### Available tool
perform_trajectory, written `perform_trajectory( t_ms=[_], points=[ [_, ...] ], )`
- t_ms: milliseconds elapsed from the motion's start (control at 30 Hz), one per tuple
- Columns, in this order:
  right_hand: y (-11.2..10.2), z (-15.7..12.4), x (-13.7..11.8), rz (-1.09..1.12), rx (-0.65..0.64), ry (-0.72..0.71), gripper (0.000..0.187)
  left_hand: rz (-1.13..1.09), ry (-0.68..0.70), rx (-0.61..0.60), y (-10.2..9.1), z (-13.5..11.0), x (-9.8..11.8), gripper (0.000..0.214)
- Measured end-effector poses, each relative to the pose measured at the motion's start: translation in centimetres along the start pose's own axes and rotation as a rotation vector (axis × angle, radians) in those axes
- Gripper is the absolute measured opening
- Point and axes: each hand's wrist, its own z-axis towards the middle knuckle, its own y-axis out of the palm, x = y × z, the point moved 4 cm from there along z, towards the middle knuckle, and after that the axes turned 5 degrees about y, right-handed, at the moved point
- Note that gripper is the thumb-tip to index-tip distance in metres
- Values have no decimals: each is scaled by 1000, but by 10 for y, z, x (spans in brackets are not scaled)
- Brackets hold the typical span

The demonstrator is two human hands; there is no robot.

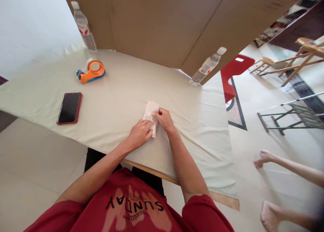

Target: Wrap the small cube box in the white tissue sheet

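Observation:
A white, folded, slightly crumpled paper tissue (152, 107) lies on the cloth-covered table in front of me. My left hand (140, 133) is closed at its near left side, with curled fingers pressed onto the paper. On the right edge, my right hand (164, 118) pinches the tissue between thumb and fingers. Part of the near end is hidden under the left fingers.
An orange and blue tape dispenser (94, 71) and a red-cased phone (69, 108) lie to the left. Water bottles (85, 29) (208, 66) stand against a cardboard screen (157, 23). Right of the table are a red chair (231, 73), stools and another person's bare feet (269, 215).

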Motion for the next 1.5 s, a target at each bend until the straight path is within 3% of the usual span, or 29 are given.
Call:
perform_trajectory(
  t_ms=[200, 367, 467, 667, 867, 967, 1033, 1100, 1167, 1267, 1400, 1500],
  points=[
    [2, -29, -11, 296, -62, -118, 23, -156, -130, 153, 3, -9, -6, 41],
    [-1, -55, -17, 139, -72, -281, 13, -241, -201, 302, 1, -13, -16, 71],
    [-1, -65, -18, 114, -74, -376, 16, -289, -146, 250, 0, -7, -25, 75],
    [-1, -80, -16, -21, -87, -466, 19, -438, -121, 195, -1, -5, -34, 26],
    [-1, -97, -1, -132, -74, -540, 24, -435, -90, 207, -4, -7, -27, 16],
    [4, -105, 9, -168, -98, -594, 44, -396, -18, 121, -12, -12, -28, 9],
    [6, -106, 14, -187, -90, -616, 44, -397, 45, 19, -17, -16, -30, 21],
    [7, -103, 16, -169, -82, -601, 40, -410, 80, -67, -19, -19, -32, 39],
    [5, -93, 14, -98, -74, -542, 34, -417, 61, -65, -22, -17, -35, 45],
    [0, -75, 9, 68, -117, -354, 30, -471, -59, 1, -23, -5, -39, 40],
    [2, -59, 4, 207, -261, -98, 31, -722, -232, -43, -18, 11, -43, 36],
    [3, -56, 3, 115, -182, -73, 31, -921, -333, -26, -12, 13, -47, 46]
  ],
)
